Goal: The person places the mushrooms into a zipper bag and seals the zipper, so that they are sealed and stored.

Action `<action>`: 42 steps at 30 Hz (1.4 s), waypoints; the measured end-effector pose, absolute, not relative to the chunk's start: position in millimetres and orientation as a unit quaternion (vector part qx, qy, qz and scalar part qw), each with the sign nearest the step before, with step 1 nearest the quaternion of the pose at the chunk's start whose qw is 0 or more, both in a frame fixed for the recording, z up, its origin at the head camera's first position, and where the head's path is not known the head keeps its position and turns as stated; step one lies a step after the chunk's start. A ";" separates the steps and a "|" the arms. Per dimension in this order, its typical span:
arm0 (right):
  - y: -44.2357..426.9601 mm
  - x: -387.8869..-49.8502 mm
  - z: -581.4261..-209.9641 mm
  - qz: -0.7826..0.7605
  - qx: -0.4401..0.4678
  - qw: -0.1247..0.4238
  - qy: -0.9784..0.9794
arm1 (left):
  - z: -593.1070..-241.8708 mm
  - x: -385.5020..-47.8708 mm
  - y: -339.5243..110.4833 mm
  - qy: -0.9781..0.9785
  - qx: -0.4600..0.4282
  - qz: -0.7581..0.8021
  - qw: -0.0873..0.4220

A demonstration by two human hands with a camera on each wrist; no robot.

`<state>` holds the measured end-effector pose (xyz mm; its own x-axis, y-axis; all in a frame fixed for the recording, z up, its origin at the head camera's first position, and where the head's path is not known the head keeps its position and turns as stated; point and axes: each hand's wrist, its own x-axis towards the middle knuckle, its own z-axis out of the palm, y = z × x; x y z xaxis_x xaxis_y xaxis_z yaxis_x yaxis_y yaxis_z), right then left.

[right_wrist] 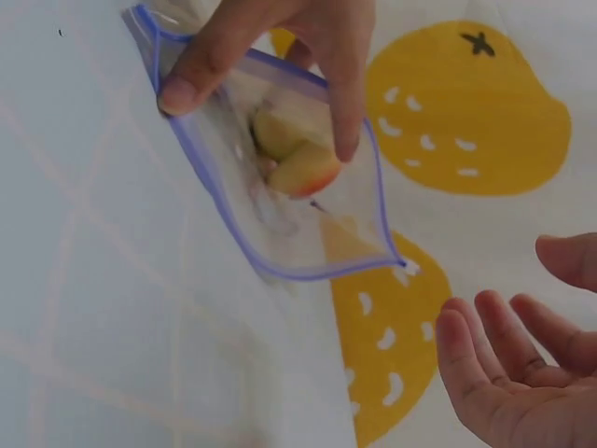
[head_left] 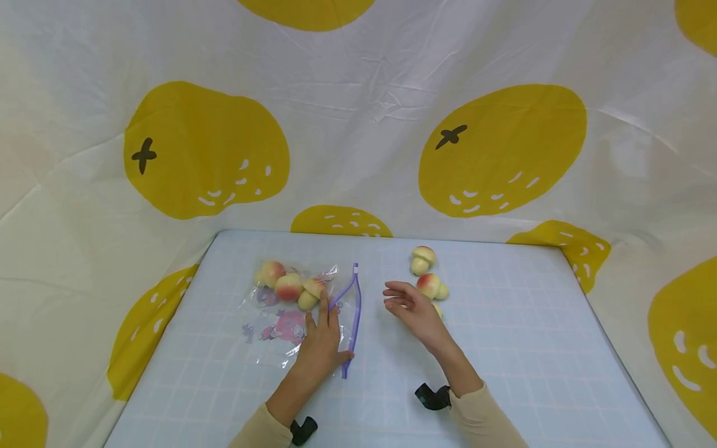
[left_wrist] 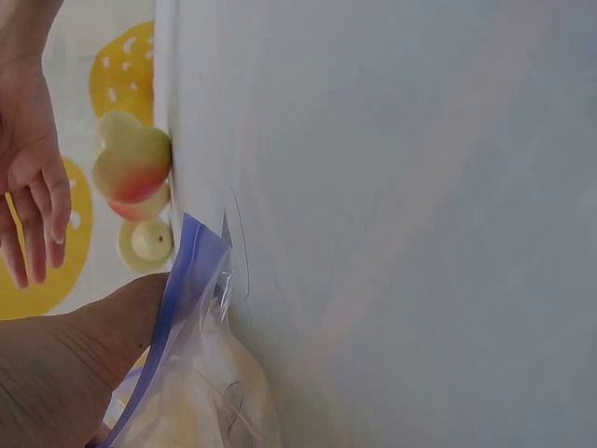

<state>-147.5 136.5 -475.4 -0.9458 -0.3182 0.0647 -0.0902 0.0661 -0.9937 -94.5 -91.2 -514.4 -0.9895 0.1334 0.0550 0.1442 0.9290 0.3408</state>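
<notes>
Clearly L hand [head_left: 319, 348], spread, props bag [head_left: 285, 326] (R-wrist cam alone peeks in); R hand [head_left: 417, 316] relaxed.

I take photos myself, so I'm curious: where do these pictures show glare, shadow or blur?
Head view: bright glints on the clear bag, a faint, soft shadow on the table near the right hand; left wrist view: the table looks washed out, its pattern smeared; right wrist view: the mushrooms inside the bag look soft-edged.
</notes>
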 end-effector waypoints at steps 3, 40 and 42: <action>145.0 -146.5 -469.5 -0.666 -0.135 0.069 0.730 | -514.8 -94.1 -91.9 -0.981 -0.075 -0.178 0.021; 231.0 -143.3 -477.1 -0.614 -0.030 -0.004 0.788 | -515.6 -94.6 -92.9 -0.982 -0.088 -0.165 0.030; 231.9 -143.7 -479.1 -0.619 -0.025 0.000 0.785 | -515.7 -94.6 -93.0 -0.982 -0.088 -0.164 0.031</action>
